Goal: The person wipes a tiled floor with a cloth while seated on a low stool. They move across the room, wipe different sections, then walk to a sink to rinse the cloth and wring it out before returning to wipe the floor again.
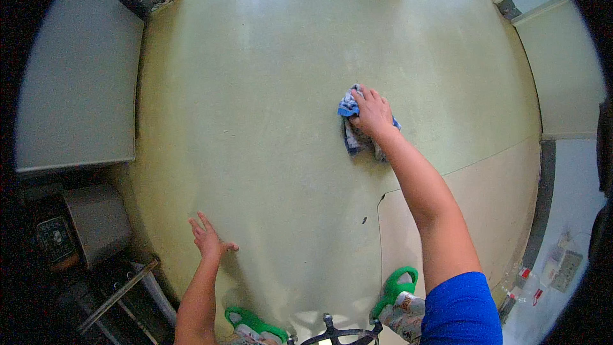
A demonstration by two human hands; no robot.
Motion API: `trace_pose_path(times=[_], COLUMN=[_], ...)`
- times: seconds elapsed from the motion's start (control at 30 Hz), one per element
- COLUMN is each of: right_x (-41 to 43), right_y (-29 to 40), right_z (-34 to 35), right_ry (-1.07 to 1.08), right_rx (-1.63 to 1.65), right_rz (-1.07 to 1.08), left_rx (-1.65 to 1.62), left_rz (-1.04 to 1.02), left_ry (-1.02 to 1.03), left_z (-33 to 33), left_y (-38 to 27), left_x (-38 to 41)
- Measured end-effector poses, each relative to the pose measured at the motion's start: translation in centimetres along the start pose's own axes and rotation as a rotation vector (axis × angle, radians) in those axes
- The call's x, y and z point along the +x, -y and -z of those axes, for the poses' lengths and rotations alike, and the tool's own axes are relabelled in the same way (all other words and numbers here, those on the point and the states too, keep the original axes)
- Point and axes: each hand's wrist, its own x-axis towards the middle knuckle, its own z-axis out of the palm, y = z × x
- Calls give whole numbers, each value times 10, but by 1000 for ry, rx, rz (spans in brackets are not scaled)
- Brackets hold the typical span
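Under my right hand [373, 110] is a crumpled blue and white patterned cloth [355, 140], gripped against the pale greenish floor [287, 81]. Part of the cloth bunches up past my thumb, and the rest trails back beneath my wrist. My left hand [208, 241] is off to the lower left with fingers spread and nothing in it. It is over the floor; whether it touches the surface I cannot tell.
Green slippers [395, 287] are on my feet, with a wheeled chair base [330, 333] between them. At left stand a grey cabinet panel [86, 76] and a metal-framed rack [119, 297]. Plastic bottles [524, 285] lie at lower right. A beige floor patch [479, 201] has a dark chipped corner.
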Motion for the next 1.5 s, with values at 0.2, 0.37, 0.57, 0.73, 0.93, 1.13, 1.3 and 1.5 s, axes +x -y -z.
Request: trace_pose_path(times=[0.2, 0.37, 0.57, 0.73, 0.93, 1.13, 1.3, 1.5], right_x=[33, -8, 26, -11, 62, -38, -198, -247], right_y=[-6, -1, -12, -4, -29, 69, 97, -81], right_z=[-5, -12, -9, -22, -29, -60, -53, -49], right_ry=[-45, 38, -95, -83, -127, -194, 202, 88], right_rx=[96, 66, 111, 78, 145, 313, 471, 824], right_rz=[-183, -25, -147, -2, -204, 357, 727, -344], left_rx=[2, -5, -16, -2, 20, 7, 43, 70], left_rz=[-35, -21, -44, -34, -23, -48, 29, 39], left_ry=[40, 8, 20, -4, 66, 7, 60, 24], left_z=[-7, -1, -16, -14, -28, -52, -68, -56], left_y=[3, 10, -3, 7, -16, -3, 20, 23], left_x=[2, 1, 6, 5, 12, 23, 8, 5])
